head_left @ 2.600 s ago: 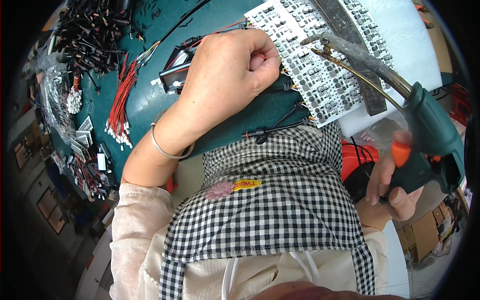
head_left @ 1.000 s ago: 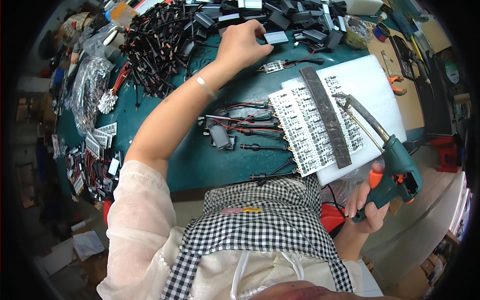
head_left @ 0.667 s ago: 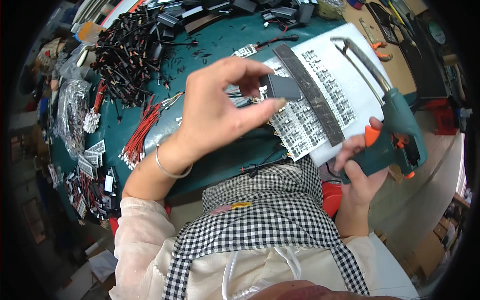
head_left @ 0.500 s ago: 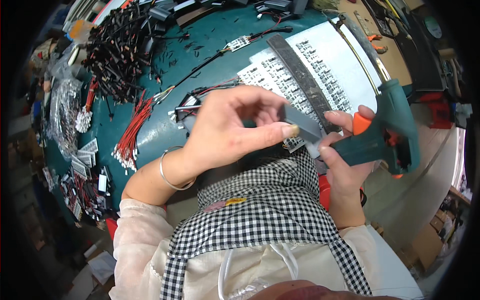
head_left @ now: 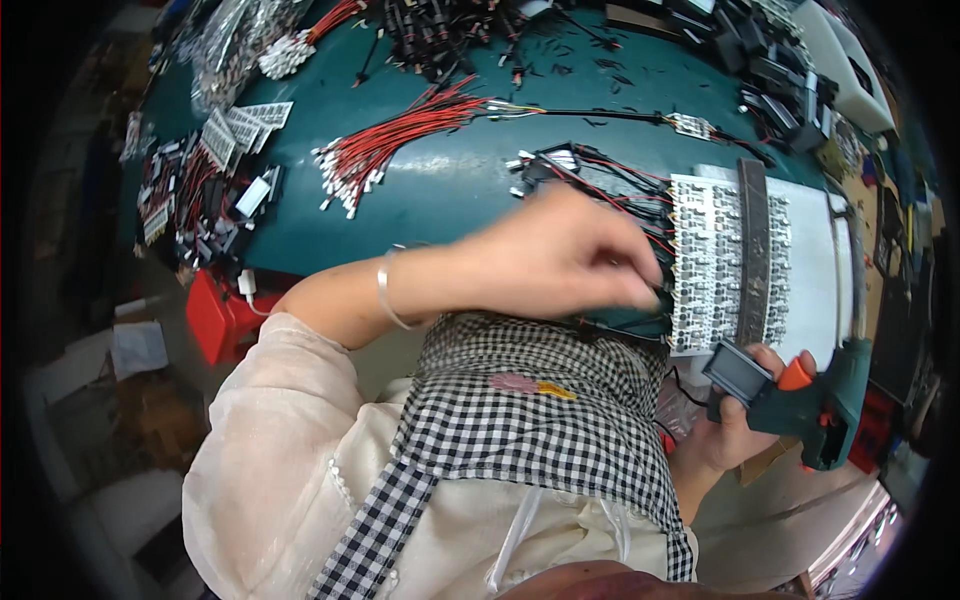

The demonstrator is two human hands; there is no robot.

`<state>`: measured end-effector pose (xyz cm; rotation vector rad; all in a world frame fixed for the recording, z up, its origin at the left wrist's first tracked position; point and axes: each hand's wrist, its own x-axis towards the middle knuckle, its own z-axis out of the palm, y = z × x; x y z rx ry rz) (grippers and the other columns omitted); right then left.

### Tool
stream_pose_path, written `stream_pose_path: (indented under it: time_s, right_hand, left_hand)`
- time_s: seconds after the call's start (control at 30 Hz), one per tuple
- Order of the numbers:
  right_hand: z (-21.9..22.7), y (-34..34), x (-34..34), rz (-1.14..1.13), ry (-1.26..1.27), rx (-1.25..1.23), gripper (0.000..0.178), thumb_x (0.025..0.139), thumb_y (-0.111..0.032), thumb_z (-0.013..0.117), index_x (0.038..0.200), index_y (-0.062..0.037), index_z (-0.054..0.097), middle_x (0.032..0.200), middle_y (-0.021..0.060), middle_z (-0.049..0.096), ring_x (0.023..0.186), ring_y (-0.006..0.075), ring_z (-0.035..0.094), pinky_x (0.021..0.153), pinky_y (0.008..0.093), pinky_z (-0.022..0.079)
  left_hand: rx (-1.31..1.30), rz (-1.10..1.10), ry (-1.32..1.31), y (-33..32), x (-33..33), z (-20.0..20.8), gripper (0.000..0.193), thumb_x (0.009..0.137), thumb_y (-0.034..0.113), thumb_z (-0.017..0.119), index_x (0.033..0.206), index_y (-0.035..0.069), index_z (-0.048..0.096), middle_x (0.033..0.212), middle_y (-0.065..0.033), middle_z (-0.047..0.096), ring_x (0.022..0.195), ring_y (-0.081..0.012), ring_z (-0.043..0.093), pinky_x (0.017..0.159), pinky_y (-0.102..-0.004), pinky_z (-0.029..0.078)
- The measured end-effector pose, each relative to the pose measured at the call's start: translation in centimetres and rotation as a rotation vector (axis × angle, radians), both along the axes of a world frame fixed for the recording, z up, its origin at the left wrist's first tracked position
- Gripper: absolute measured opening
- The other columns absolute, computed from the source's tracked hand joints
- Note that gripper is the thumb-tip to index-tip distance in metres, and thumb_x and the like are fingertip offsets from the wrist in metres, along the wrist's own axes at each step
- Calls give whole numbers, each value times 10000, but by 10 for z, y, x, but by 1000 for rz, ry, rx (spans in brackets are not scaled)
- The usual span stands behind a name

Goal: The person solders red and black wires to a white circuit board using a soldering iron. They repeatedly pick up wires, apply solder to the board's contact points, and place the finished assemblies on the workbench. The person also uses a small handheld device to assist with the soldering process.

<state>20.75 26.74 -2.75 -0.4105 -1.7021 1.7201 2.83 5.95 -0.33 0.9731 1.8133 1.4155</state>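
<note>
My left hand (head_left: 570, 255) reaches over the wires beside the circuit board panel (head_left: 702, 265). Its fingers are curled but smeared by motion, so what they hold, if anything, is unclear. Low on the right, my right hand (head_left: 735, 435) is closed round a green glue gun (head_left: 838, 410) with an orange trigger (head_left: 797, 372). A small dark grey rectangular plastic case (head_left: 738, 372) is also held there, at the fingers by the gun's front. Black and red wires (head_left: 600, 172) run to the left edge of the panel. A dark bar (head_left: 752, 250) lies across the boards.
Red wires with white connectors (head_left: 400, 140) lie fanned out on the green table (head_left: 460, 205). Black cables (head_left: 450, 35) are heaped at the back, dark plastic cases (head_left: 785, 70) at the back right. Wired parts (head_left: 205, 205) pile up at the left, above a red stool (head_left: 220, 320).
My left hand has let go of the grey case and moved over to the wires by the boards. The case stays with my right hand and glue gun. The view has turned.
</note>
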Motion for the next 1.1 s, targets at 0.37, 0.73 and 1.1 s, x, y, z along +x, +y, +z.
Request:
stream_pose_path:
  time_s: [0.37, 0.73, 1.1]
  right_hand:
    - [-1, 18, -2, -33, -48, 64, 912, 666, -281, 838, 1361, 48, 347, 1066, 199, 586, 711, 151, 569, 650, 256, 459]
    - [3, 21, 5, 41, 10, -22, 867, 652, -152, 835, 1341, 19, 337, 1037, 189, 621, 852, 239, 602, 676, 275, 526]
    - [0, 25, 13, 35, 4, -6, 888, 649, -167, 836, 1349, 37, 329, 1040, 177, 615, 870, 262, 584, 769, 346, 508]
  left_hand:
    - [-900, 742, 839, -155, -42, -30, 167, 710, 155, 773, 764, 27, 681, 679, -73, 589, 648, -203, 571, 597, -331, 449]
    - [-228, 923, 497, -149, -39, -4, 73, 801, 44, 709, 796, -24, 682, 711, -28, 678, 617, -67, 559, 574, -215, 440]
    - [-582, 659, 434, -110, -18, -37, 185, 725, 71, 781, 815, 0, 637, 665, -15, 575, 576, -77, 470, 529, -237, 399]
